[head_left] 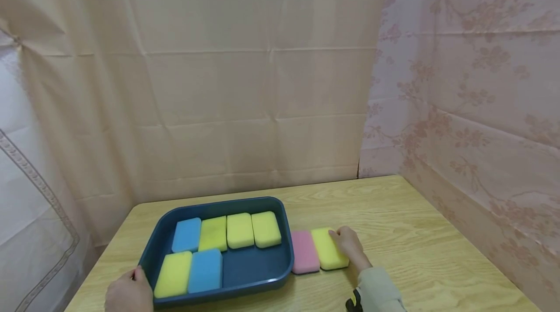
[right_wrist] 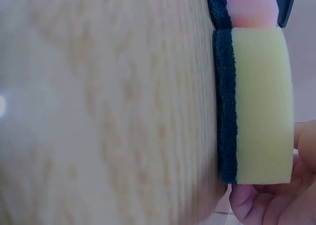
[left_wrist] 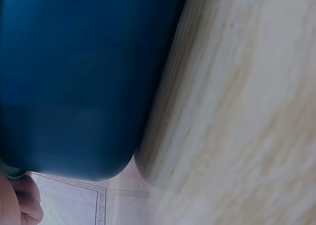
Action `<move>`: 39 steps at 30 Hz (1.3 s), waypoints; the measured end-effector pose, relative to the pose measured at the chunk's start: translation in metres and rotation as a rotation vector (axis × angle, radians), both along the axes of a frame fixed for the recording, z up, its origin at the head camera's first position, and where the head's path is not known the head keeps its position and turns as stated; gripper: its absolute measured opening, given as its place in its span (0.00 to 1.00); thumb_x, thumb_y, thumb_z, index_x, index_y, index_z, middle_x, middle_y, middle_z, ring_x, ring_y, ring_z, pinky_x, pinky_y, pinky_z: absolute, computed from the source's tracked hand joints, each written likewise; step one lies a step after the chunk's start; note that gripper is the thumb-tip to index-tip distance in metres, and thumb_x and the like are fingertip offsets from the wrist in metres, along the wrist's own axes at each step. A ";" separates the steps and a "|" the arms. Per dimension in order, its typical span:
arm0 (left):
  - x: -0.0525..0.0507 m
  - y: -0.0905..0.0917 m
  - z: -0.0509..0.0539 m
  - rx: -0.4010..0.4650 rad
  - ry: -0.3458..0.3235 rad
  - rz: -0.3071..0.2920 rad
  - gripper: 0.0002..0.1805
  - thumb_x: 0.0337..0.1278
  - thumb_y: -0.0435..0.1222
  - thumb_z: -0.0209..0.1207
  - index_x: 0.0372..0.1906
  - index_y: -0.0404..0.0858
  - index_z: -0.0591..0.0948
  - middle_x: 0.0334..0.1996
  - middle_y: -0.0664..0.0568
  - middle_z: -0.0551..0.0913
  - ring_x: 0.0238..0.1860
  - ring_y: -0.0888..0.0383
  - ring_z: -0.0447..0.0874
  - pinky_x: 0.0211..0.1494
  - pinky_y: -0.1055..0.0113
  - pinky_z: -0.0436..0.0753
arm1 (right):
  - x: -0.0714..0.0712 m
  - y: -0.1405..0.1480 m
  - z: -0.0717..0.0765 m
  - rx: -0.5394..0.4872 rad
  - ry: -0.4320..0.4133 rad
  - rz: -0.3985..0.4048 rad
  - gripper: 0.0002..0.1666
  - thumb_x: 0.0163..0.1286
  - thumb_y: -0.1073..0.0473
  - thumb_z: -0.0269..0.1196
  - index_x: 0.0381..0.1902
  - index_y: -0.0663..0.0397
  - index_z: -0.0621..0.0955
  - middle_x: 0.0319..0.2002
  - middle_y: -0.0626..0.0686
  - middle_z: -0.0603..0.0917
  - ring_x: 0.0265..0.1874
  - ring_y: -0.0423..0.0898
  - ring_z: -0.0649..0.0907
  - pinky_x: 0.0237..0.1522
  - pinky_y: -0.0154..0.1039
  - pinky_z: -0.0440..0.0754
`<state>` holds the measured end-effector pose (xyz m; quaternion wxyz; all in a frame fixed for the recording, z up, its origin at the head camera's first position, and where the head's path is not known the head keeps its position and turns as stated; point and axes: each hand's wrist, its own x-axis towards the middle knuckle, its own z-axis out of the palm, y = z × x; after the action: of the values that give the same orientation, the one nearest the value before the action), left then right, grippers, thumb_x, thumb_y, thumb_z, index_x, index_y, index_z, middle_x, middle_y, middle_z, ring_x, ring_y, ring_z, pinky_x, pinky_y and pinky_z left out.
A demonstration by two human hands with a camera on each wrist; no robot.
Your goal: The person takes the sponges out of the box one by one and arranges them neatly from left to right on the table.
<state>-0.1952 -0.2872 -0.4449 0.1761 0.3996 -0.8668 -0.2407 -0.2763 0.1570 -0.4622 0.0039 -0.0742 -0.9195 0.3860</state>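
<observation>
At the right side of the blue tray, a pink sponge and a yellow sponge lie side by side on the table, dark scouring layer down. My right hand holds the yellow sponge at its far right edge; the right wrist view has its curled fingers beside the end of that yellow sponge. My left hand grips the tray's left rim near the front corner. In the left wrist view, part of this hand shows by the tray.
Inside the tray, a back row holds a blue sponge and three yellow ones. At its front left lie a yellow sponge and a blue one. Curtains hang behind the wooden table.
</observation>
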 end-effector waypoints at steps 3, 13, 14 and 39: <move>0.001 0.001 0.000 -0.008 0.004 0.000 0.20 0.63 0.38 0.41 0.40 0.24 0.75 0.36 0.30 0.77 0.36 0.37 0.75 0.37 0.49 0.72 | 0.000 0.000 0.000 0.018 0.000 -0.006 0.20 0.66 0.57 0.52 0.34 0.75 0.75 0.23 0.55 0.75 0.22 0.47 0.73 0.24 0.37 0.72; 0.001 0.000 0.000 -0.002 0.007 0.002 0.20 0.63 0.38 0.42 0.40 0.24 0.76 0.36 0.30 0.77 0.35 0.37 0.75 0.36 0.49 0.72 | 0.001 -0.006 0.009 0.079 0.020 -0.042 0.26 0.64 0.53 0.54 0.47 0.75 0.72 0.44 0.71 0.75 0.37 0.59 0.78 0.32 0.48 0.77; 0.001 0.000 0.000 -0.001 0.006 0.004 0.20 0.63 0.38 0.42 0.40 0.24 0.76 0.36 0.30 0.77 0.35 0.37 0.75 0.36 0.49 0.72 | 0.002 -0.007 0.010 0.088 0.026 -0.045 0.27 0.64 0.53 0.54 0.47 0.75 0.73 0.44 0.71 0.75 0.37 0.59 0.78 0.32 0.48 0.77; 0.000 0.000 0.000 0.006 0.003 0.008 0.20 0.63 0.38 0.42 0.41 0.24 0.76 0.37 0.30 0.77 0.36 0.37 0.75 0.37 0.48 0.72 | 0.018 -0.039 0.025 0.213 0.319 0.007 0.20 0.58 0.55 0.61 0.42 0.66 0.78 0.34 0.63 0.77 0.36 0.59 0.76 0.31 0.52 0.73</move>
<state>-0.1954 -0.2868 -0.4448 0.1772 0.4033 -0.8641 -0.2434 -0.2587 0.1179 -0.4374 0.1562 -0.0080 -0.9432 0.2932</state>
